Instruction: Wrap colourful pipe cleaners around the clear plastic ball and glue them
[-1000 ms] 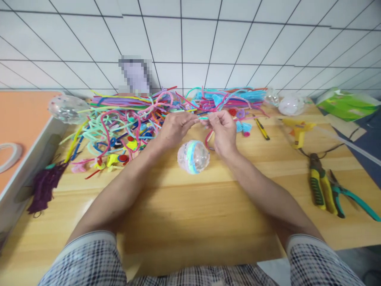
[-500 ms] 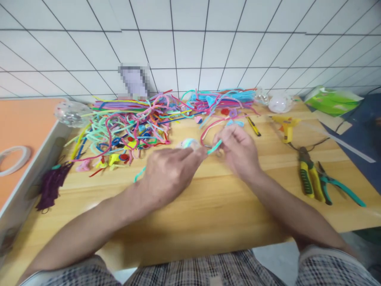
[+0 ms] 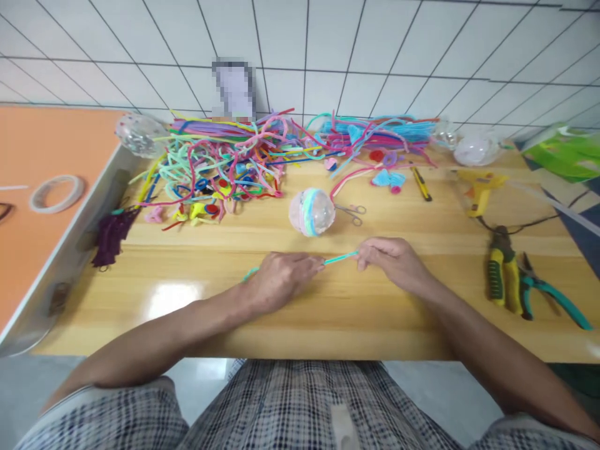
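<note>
A turquoise pipe cleaner (image 3: 340,257) is stretched between my two hands over the front of the wooden table. My left hand (image 3: 285,278) is closed on it, and its tail sticks out behind that hand. The other end is pinched in the fingers of my right hand (image 3: 389,259). Just beyond my hands rests a clear ball (image 3: 312,212) with pink, white, green and blue bands around it. Scissors (image 3: 354,214) lie at its right side, partly hidden behind it.
Tangled colourful pipe cleaners (image 3: 210,162) cover the back left. To the right are a yellow cutter (image 3: 420,181), a glue gun (image 3: 479,190), yellow-black pliers (image 3: 503,272) and teal-handled pliers (image 3: 548,289). A tape roll (image 3: 57,194) lies on the orange surface at left.
Both hands have come down nearer the table's front edge with the pipe cleaner, now pulled straighter. The banded ball and scissors are uncovered. The camera view has shifted.
</note>
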Tool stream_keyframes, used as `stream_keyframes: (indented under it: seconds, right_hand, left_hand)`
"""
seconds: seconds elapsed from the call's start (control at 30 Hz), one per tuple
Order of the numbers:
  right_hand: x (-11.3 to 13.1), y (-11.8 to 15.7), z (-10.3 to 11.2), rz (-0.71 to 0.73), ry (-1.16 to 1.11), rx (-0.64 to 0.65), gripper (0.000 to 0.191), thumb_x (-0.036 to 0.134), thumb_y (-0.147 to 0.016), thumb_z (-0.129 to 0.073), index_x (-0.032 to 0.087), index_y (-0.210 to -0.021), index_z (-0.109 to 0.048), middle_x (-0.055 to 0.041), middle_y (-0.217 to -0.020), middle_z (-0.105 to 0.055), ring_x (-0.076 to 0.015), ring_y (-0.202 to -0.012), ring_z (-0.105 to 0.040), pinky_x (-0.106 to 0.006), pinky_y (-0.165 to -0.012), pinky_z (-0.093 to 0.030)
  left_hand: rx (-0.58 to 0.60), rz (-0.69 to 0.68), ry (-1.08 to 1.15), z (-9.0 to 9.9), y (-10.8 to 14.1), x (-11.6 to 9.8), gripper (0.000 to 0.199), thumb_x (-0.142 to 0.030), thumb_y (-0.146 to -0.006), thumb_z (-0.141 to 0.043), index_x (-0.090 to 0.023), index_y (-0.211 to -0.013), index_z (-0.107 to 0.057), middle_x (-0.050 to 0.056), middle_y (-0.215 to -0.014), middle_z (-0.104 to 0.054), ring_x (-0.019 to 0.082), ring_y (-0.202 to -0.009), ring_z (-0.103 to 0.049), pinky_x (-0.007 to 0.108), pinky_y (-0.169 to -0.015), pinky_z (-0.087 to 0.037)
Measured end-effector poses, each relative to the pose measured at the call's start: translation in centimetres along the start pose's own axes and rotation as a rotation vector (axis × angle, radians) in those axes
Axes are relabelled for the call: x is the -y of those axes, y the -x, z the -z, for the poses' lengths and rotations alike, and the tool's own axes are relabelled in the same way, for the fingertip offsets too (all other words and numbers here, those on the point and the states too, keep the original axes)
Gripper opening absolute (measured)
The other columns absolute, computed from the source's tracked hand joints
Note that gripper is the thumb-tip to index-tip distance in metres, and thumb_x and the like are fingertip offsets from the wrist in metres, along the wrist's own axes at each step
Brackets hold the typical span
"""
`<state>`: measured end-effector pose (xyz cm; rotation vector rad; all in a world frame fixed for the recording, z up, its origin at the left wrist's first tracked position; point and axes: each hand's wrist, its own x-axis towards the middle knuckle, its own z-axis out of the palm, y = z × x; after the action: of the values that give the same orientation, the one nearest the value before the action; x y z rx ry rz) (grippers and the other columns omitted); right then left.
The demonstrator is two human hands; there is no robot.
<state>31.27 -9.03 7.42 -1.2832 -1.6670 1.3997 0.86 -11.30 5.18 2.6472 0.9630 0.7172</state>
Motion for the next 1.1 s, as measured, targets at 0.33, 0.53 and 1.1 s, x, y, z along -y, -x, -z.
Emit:
stream_keyframes:
  seconds: [0.33,0.53,1.1]
  right_hand:
    - [-1.1,-0.8,-1.9,-0.087,-0.31,-0.259,0.069,0.092,-0.074,-0.093,0.024,-0.07,-0.08,0.001,-0.053,-0.068,-0.0154,-0.053,-0.059,-0.033,-0.065,-0.05]
    - [-2.1,-0.8,0.0,-0.106,-0.153,-0.27,0.059,0.079,-0.082,-0.093,0.025,-0.066,-0.078,-0.0029,-0.063,-0.077,-0.018,-0.062,-0.07,-0.033,-0.07,-0.058]
    - [-3.2,-1.5,1.7,-0.073,-0.265,-0.551,0.074,0.095,-0.061,-0.098,0.024,-0.064,-0.076,0.0014,-0.054,-0.063,-0.0124,-0.051,-0.052,-0.03,-0.058,-0.041]
  left_hand:
    - [-0.091,0.078,0.25,-1.4,0.0,0.0,0.043,-0.032,-0.127,-0.05,-0.019,-0.108,-0.086,0.005,-0.094,-0.092,0.016,-0.077,-0.09,0.025,-0.071,-0.075]
    - [-0.108,0.114,0.132,-1.0,0.1,0.6,0.044,-0.034,-0.127,-0.05,-0.017,-0.109,-0.085,0.007,-0.098,-0.092,0.019,-0.082,-0.091,0.027,-0.073,-0.074]
    - [-0.128,0.106,0.044,-1.5,1.2,1.8,0.047,-0.037,-0.128,-0.046,-0.018,-0.118,-0.088,0.009,-0.108,-0.094,0.022,-0.088,-0.094,0.028,-0.077,-0.077]
